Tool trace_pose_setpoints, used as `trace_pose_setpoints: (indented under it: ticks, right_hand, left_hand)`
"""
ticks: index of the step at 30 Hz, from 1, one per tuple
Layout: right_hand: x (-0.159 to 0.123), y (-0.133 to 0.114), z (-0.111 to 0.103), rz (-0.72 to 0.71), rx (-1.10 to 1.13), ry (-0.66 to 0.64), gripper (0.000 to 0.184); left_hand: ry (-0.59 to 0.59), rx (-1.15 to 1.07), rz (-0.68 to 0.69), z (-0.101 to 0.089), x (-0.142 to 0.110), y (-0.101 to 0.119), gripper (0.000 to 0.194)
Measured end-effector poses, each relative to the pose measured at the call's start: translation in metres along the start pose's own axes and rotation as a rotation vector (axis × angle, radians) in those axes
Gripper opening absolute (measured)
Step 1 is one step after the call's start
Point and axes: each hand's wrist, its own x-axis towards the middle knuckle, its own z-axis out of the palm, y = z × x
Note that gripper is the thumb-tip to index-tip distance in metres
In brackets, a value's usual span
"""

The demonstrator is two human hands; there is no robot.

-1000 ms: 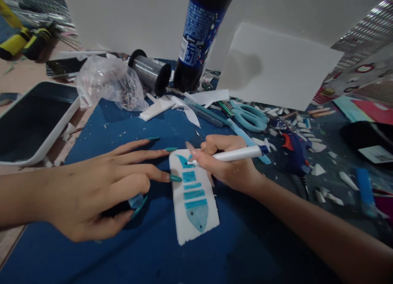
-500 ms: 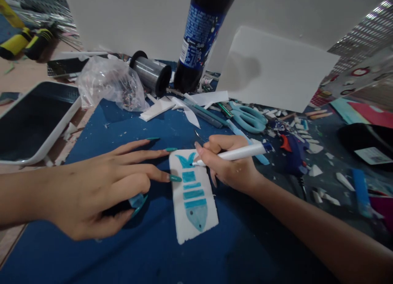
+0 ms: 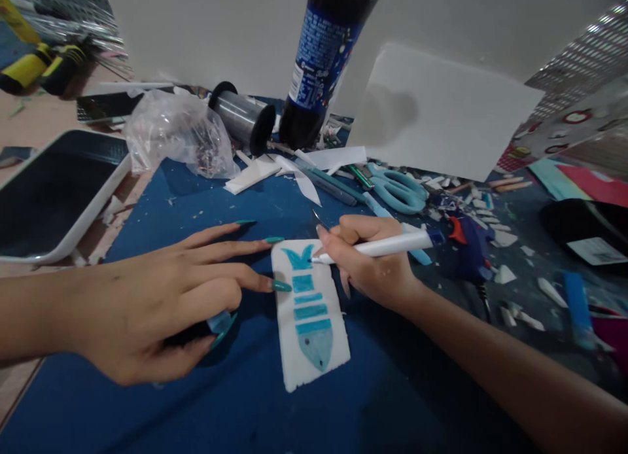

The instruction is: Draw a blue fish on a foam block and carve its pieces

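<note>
A white card (image 3: 289, 375) bears a blue fish-skeleton drawing (image 3: 312, 311) with its tail at the far end and its head towards me. My left hand (image 3: 171, 307) lies palm down, its outer fingers stretched to the card's left edge. Between that hand's thumb and bent forefinger sits a small light-blue piece (image 3: 219, 322), mostly hidden. A white marker (image 3: 387, 246) with a dark blue end is in my right hand (image 3: 370, 261), gripped by thumb and fingers. Its tip touches or nearly touches the card by the tail's right side.
Behind the card lie paper strips (image 3: 255, 174), a teal craft knife (image 3: 326, 182) and blue scissors (image 3: 405, 189). A dark drink bottle (image 3: 314, 68), wire spool (image 3: 243, 117) and plastic bag (image 3: 176, 133) stand farther back. A glue gun (image 3: 471, 244) is at right, a black tray (image 3: 53, 192) at left.
The right hand and marker have shifted slightly right from the middle of the tail to its right side. The tail's right lobe shows more blue now. My left hand stays put.
</note>
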Motion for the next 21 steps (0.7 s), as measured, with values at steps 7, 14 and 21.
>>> trace_pose_setpoints:
  ticks: [7,14,21]
  right_hand:
    - [-0.0005,-0.0001,-0.0006,-0.002,-0.009,0.011,0.050]
    - [0.0000,0.0013,-0.0050,0.006,-0.009,-0.077,0.051]
    - [-0.0007,0.0009,-0.0031,0.114,0.124,-0.045,0.050]
  left_hand:
    - [0.058,-0.031,-0.005,0.0011,-0.0009,0.0014,0.027]
    - [-0.006,-0.016,0.002,-0.0009,-0.0003,0.0013,0.027]
    - [0.030,0.008,0.004,-0.0004,0.0017,0.0008,0.022]
